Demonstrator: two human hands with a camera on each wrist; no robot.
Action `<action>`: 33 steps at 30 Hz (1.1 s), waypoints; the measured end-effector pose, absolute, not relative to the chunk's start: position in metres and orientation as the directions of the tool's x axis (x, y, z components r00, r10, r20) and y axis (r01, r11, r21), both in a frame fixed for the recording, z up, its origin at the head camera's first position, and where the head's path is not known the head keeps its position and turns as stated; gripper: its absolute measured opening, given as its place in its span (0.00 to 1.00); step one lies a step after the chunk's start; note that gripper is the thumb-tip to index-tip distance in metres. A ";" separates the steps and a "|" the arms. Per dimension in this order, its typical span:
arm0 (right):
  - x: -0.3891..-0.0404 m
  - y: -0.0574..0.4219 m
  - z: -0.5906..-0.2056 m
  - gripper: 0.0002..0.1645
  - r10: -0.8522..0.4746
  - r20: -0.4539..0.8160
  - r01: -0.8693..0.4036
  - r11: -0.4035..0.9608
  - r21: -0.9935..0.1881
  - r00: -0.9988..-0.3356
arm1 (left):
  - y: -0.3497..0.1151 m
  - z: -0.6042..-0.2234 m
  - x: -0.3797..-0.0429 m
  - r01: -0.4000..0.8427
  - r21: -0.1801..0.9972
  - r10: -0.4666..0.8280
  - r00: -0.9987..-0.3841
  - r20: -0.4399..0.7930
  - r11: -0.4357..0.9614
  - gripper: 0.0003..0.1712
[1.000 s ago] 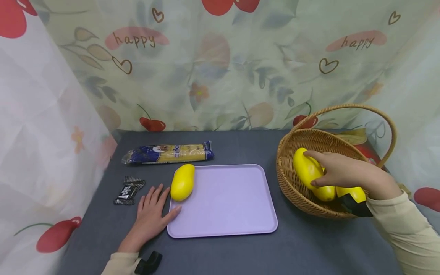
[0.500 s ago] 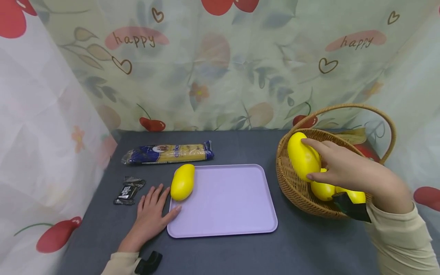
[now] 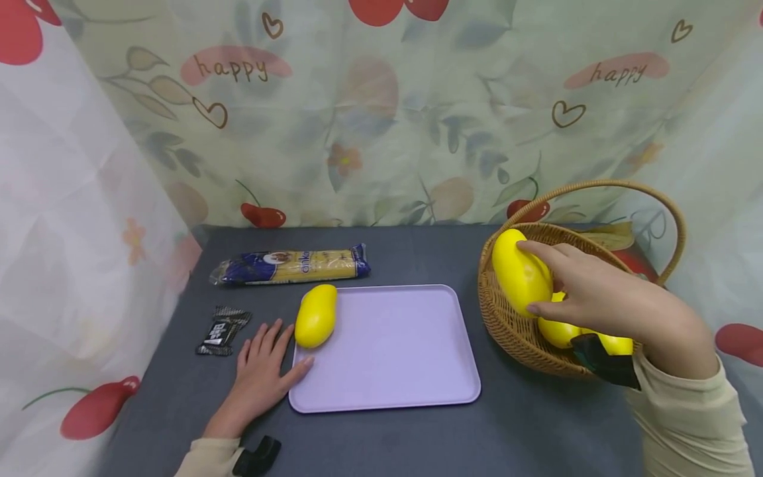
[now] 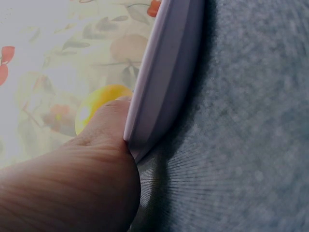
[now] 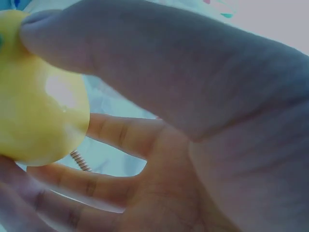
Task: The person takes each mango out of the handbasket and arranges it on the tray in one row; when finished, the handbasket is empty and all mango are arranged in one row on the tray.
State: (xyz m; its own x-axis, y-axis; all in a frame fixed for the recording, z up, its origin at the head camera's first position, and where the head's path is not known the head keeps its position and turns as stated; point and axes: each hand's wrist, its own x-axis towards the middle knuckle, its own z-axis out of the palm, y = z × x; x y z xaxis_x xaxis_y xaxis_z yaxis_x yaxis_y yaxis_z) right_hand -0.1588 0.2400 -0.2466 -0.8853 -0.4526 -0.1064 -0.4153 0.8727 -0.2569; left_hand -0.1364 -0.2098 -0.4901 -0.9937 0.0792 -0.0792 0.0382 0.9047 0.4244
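My right hand (image 3: 596, 288) grips a smooth yellow mango (image 3: 522, 273) between thumb and fingers, above the left side of a wicker basket (image 3: 507, 338). In the right wrist view the thumb presses on the mango (image 5: 43, 111) while the fingers reach behind it. More yellow fruit (image 3: 557, 331) lies in the basket under the hand, partly hidden. My left hand (image 3: 260, 371) lies flat at the left edge of a lilac tray (image 3: 393, 351), its thumb over the rim. Another yellow mango (image 3: 316, 317) rests on the tray's upper left corner, close to the left fingertips.
A pack of spaghetti (image 3: 292, 266) lies behind the tray on the grey tablecloth (image 3: 417, 444). To the left of the left hand is a small black wrapped snack (image 3: 220, 331). The basket's tall handle (image 3: 679, 232) arches over its far side. A patterned curtain (image 3: 387, 132) stands behind.
My right hand has lifted the mango up from the other fruit in the basket and moved it slightly left. The left hand has stayed in place on the tray edge.
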 end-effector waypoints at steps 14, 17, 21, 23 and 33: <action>-0.154 0.211 -0.249 0.47 -0.555 -0.025 -0.518 0.790 -0.328 -0.831 | -0.211 -0.491 -0.137 0.037 0.423 0.079 -0.993 -0.082 0.905 0.54; -0.155 0.201 -0.253 0.47 -0.572 -0.028 -0.526 0.772 -0.355 -0.820 | -0.210 -0.489 -0.136 0.038 0.427 0.080 -0.994 -0.080 0.903 0.54; -0.158 0.188 -0.260 0.46 -0.597 -0.032 -0.541 0.747 -0.387 -0.802 | -0.209 -0.487 -0.135 0.039 0.430 0.079 -0.994 -0.076 0.902 0.53; -0.159 0.181 -0.264 0.46 -0.609 -0.028 -0.550 0.733 -0.400 -0.792 | -0.209 -0.488 -0.135 0.037 0.430 0.078 -0.994 -0.079 0.902 0.53; -0.168 0.149 -0.292 0.48 -0.663 -0.027 -0.562 0.655 -0.506 -0.749 | -0.209 -0.489 -0.135 0.035 0.428 0.076 -0.994 -0.079 0.903 0.53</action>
